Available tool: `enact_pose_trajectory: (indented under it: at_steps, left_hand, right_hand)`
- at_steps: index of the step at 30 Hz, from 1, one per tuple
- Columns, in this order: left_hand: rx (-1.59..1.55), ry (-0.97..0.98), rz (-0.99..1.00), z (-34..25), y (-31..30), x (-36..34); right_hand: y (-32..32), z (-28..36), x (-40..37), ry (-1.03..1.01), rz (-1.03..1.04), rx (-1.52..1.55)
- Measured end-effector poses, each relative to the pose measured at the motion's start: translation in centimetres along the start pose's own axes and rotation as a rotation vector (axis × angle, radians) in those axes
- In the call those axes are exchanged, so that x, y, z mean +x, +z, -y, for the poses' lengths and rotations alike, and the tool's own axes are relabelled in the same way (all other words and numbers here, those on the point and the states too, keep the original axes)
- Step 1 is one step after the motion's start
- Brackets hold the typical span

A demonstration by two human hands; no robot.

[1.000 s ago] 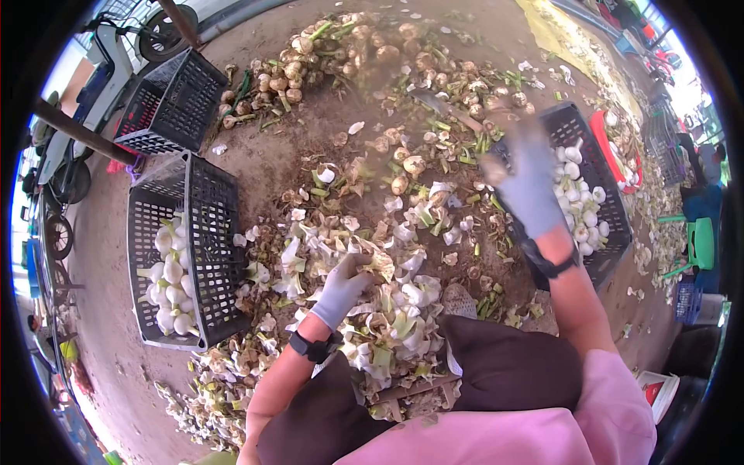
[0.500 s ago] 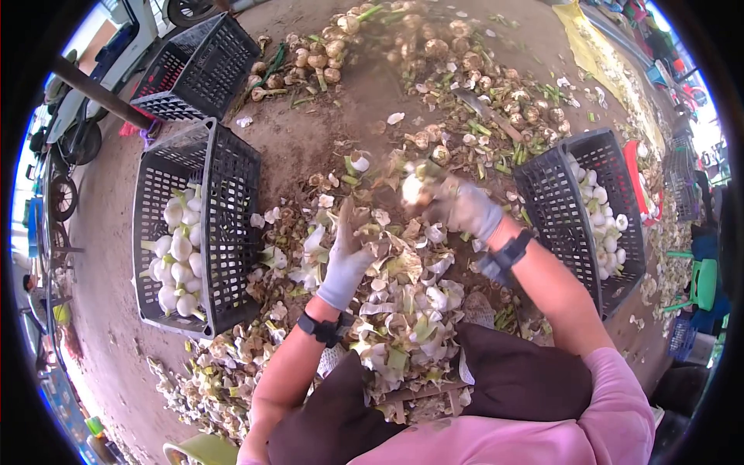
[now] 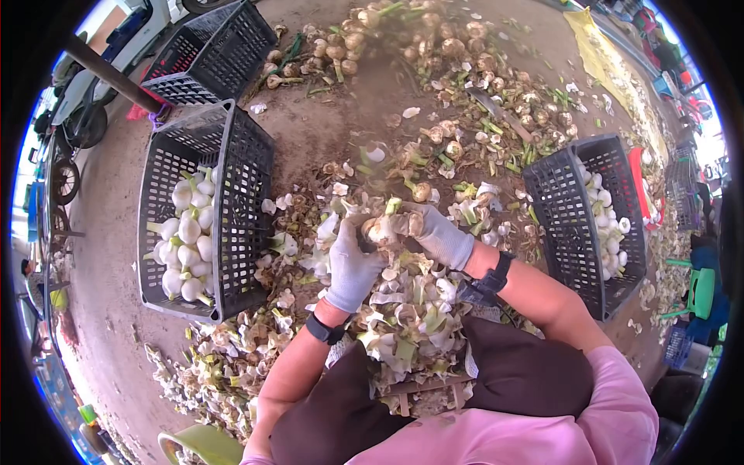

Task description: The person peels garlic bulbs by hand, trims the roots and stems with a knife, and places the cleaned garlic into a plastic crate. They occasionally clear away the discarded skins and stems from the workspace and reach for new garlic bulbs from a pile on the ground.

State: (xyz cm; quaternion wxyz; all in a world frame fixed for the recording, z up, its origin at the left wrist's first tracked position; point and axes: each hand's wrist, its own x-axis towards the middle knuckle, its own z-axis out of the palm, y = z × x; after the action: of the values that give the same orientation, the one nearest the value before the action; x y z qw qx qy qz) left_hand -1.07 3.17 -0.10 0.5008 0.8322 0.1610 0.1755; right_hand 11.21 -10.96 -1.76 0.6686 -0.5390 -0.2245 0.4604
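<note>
Between my two gloved hands is a garlic bulb [image 3: 380,232], brownish, with a short cut green stem pointing up. My left hand [image 3: 353,270] is closed around its near left side, the thumb against the bulb. From the right, my right hand [image 3: 442,239] grips the same bulb, with its fingertips partly hidden behind it. Dirt darkens the fingers of both gloves. Below the hands lies a heap of peeled garlic skins [image 3: 407,318], white and pale green, reaching down between my knees.
A black crate [image 3: 242,209] of peeled white bulbs stands at left, another crate [image 3: 570,225] with bulbs at right. Behind the left one is a third black crate [image 3: 225,58]. Unpeeled garlic [image 3: 453,48] is piled ahead, near a long-bladed knife [image 3: 496,110] on the ground.
My right hand has come left and down toward my left hand, and both now meet at a garlic bulb. Before, the left hand was apart with fingers raised. The view has shifted slightly.
</note>
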Motion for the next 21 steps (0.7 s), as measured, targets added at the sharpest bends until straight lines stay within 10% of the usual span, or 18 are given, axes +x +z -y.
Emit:
enact_pose_trajectory:
  at_steps: [7,10,13,17,21]
  left_hand:
    - [-0.129,-0.084,0.062,2.9,-0.6,-0.3]
    - [-1.029,-0.526,0.139,2.1,-1.3,-0.6]
    - [-1.491,-0.726,0.411,2.8,-2.1,0.0]
    - [-1.435,-0.527,0.61,3.0,-2.6,0.5]
    - [-0.803,-0.321,0.246,6.3,1.0,-1.1]
  right_hand:
    - [0.0,0.3,-0.1,0.065,0.005,-0.196]
    - [-0.7,-1.0,0.2,0.141,0.017,-0.224]
    - [-1.4,-0.6,0.3,-0.592,-0.038,-1.11]
    - [0.6,0.5,0.8,-0.567,-0.094,-0.759]
    - [-0.5,-1.7,1.6,-0.119,0.043,-0.348]
